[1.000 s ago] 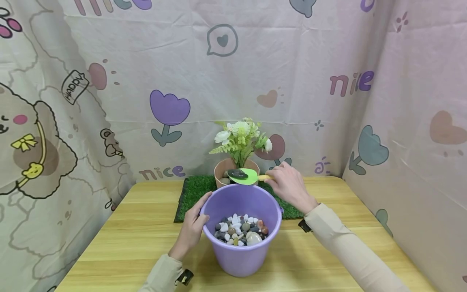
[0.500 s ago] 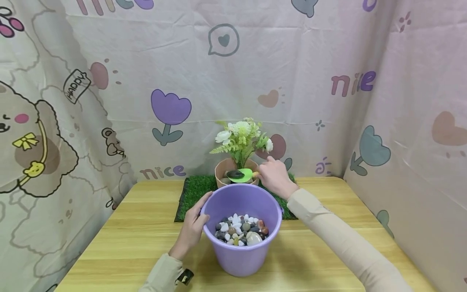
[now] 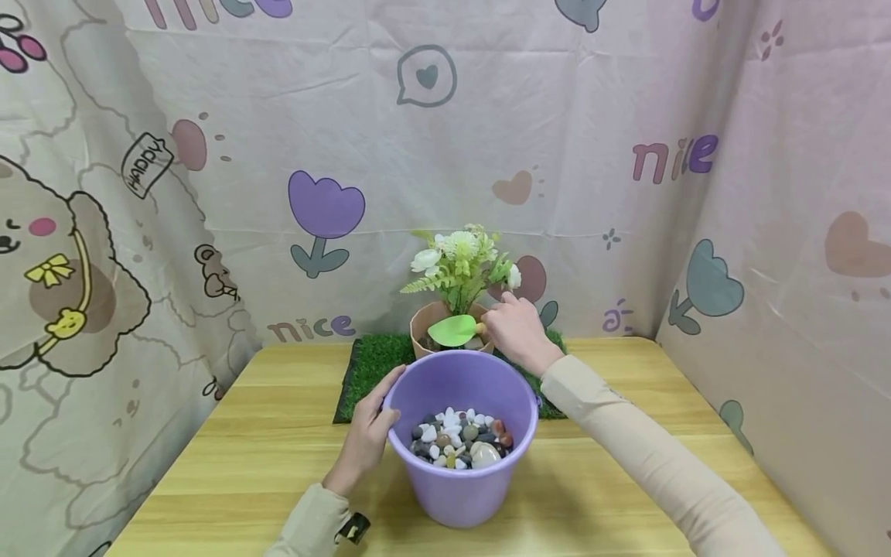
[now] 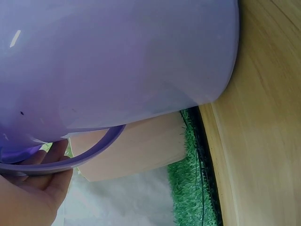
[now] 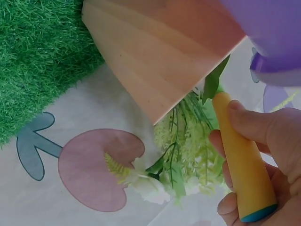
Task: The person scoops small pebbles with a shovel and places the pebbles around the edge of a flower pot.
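A purple bucket [image 3: 455, 495] stands on the table, with white, grey and reddish pebbles [image 3: 452, 437] at its bottom. My left hand [image 3: 367, 429] grips the bucket's left rim; in the left wrist view its fingers [image 4: 59, 181] curl at the rim beside the purple handle [image 4: 96, 149]. Behind the bucket stands a pinkish flowerpot [image 3: 420, 329] with white flowers and green leaves [image 3: 459, 259]. My right hand [image 3: 518, 329] holds a small trowel by its yellow handle [image 5: 242, 160]. The green blade [image 3: 452, 331] is tilted over the pot's mouth, its face bare of stones.
Under the pot lies a green artificial-grass mat [image 3: 372, 371] on the wooden table [image 3: 278, 449]. A printed cloth [image 3: 390, 139] hangs behind the table, with more cloth on both sides. The bucket's near wall hides the pot's lower part in the head view.
My right hand has moved left towards the pot and tipped the trowel. The dark stones that lay on its blade are off it. My left hand and the bucket have stayed put.
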`<state>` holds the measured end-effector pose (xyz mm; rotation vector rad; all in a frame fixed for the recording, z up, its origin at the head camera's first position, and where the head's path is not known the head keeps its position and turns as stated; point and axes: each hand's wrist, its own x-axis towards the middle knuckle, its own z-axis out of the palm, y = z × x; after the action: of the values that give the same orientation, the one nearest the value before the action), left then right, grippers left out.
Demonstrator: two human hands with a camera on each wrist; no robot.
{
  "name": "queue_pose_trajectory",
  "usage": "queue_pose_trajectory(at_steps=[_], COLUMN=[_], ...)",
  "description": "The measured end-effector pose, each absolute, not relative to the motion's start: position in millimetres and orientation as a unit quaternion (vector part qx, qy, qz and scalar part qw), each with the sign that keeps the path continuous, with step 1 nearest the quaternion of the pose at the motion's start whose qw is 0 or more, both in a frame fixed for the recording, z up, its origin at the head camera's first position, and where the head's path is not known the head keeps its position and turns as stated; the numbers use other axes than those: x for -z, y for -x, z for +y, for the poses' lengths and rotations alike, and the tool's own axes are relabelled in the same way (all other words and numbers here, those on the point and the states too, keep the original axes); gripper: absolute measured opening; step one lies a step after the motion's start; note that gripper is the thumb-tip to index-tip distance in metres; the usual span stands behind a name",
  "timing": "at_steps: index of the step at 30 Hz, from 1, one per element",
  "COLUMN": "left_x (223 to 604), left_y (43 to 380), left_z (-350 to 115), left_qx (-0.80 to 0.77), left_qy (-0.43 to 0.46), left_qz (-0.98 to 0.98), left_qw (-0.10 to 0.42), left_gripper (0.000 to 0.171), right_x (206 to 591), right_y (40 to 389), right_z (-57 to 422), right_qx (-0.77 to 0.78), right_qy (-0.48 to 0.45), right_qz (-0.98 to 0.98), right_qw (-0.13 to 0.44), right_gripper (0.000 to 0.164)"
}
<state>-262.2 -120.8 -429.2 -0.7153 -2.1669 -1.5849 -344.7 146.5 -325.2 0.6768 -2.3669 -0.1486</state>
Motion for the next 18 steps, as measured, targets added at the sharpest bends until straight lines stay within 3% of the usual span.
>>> queue_pose_trajectory(at_steps=[5,18], left_x=[429,430], left_y=[261,262], left_z=[-120,-120], left_qx=[0.561,0.563], left_qy=[0.246,0.252], left_qz=[-0.770,-0.766], left_qw=[0.180,0.180], left_gripper=[0.066,0.067], right_x=[327,330], right_y=[345,327], right_z=[154,171], right_qx=[0.029,-0.084], right_qy=[-0.258,-0.223], right_qz=[-0.910,-0.944], right_qw=[0.324,0.228], right_gripper=[0.016,0.016])
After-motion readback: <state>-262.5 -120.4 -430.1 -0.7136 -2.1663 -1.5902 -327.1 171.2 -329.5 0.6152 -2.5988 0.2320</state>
